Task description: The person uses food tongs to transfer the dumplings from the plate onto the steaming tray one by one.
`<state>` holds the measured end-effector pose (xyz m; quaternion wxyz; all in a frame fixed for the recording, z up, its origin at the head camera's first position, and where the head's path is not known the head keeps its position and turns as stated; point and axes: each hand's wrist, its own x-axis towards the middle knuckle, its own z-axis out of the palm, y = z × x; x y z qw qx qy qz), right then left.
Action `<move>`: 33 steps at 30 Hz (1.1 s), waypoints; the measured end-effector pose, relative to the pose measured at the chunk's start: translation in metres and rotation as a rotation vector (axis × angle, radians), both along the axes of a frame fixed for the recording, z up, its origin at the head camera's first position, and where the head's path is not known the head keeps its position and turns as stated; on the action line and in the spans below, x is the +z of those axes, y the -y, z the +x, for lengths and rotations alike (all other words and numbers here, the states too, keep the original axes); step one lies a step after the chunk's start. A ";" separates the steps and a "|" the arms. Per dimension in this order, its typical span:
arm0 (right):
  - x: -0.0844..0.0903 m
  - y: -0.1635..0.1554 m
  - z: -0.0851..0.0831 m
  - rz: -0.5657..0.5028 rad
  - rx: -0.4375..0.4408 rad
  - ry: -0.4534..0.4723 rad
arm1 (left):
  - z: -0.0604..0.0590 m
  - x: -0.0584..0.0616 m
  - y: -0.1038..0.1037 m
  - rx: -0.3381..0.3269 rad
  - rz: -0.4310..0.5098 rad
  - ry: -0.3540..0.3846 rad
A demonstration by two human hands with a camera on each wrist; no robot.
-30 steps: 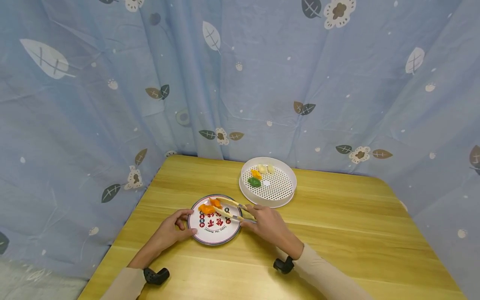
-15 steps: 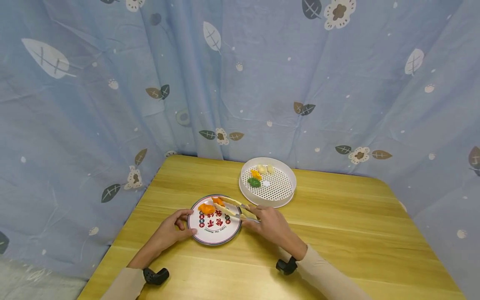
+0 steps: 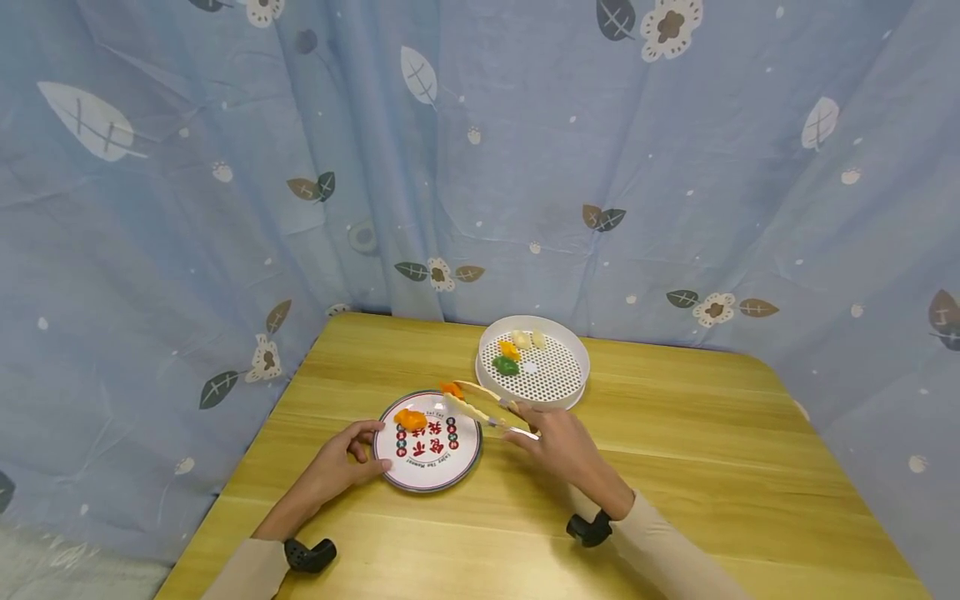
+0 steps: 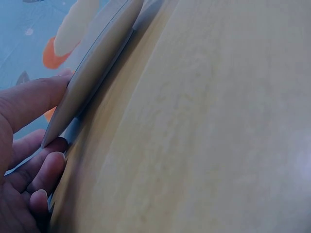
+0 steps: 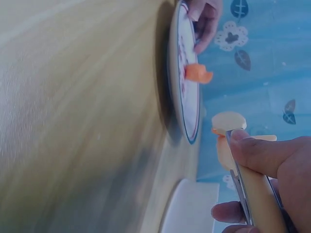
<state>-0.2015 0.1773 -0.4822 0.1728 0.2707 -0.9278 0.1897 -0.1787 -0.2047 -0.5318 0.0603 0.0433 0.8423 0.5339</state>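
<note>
My right hand (image 3: 558,440) grips the tongs (image 3: 480,403), fingers & thumb curled round the handles; the tips are closed on an orange piece (image 3: 452,389), held just above the far rim of the plate (image 3: 428,454), btw plate & steamer tray (image 3: 566,392). In the right wrist view my thumb presses the tongs' arm and the tips pinch something orange, mostly hidden behind the pale tip.

My left hand (image 3: 343,455) holds the plate's near-left rim, thumb on top, fingers curled under, as the left wrist view shows.

Around: a 2nd orange piece (image 3: 410,419) lies on the plate's far-left part. The white perforated tray sits just behind the plate, near but apart, w/ a green piece (image 3: 506,365), an orange one (image 3: 510,349) & two pale ones (image 3: 528,339) at its far-left edge. All on a wood table (image 3: 712,467); blue curtain (image 3: 225,167) w/ leaf & flower print behind. Nothing stands btw tongs & tray.

Writing: plate has red Chinese characters in the middle, upside down to me, can't read them; a line of small Latin text below, too small to make out. Coloured dot columns either side.
</note>
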 end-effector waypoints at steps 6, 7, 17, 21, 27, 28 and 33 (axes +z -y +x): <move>0.004 -0.013 -0.002 0.010 -0.036 -0.012 | 0.000 -0.003 0.001 -0.002 -0.010 -0.002; 0.005 -0.015 -0.002 0.014 -0.048 -0.009 | 0.000 -0.003 0.001 -0.005 -0.010 -0.004; 0.012 -0.045 -0.008 -0.035 -0.109 0.014 | -0.001 -0.005 0.003 -0.021 0.022 -0.010; 0.012 -0.058 -0.012 -0.049 -0.125 0.019 | -0.002 -0.005 0.003 -0.020 0.017 -0.011; 0.012 -0.072 -0.017 -0.053 -0.166 0.041 | -0.001 -0.003 0.003 -0.019 0.015 -0.014; 0.012 -0.075 -0.018 -0.054 -0.176 0.048 | -0.001 -0.002 0.002 -0.018 0.015 -0.012; 0.012 -0.084 -0.023 -0.037 -0.210 0.062 | 0.001 0.000 0.002 -0.022 0.027 -0.012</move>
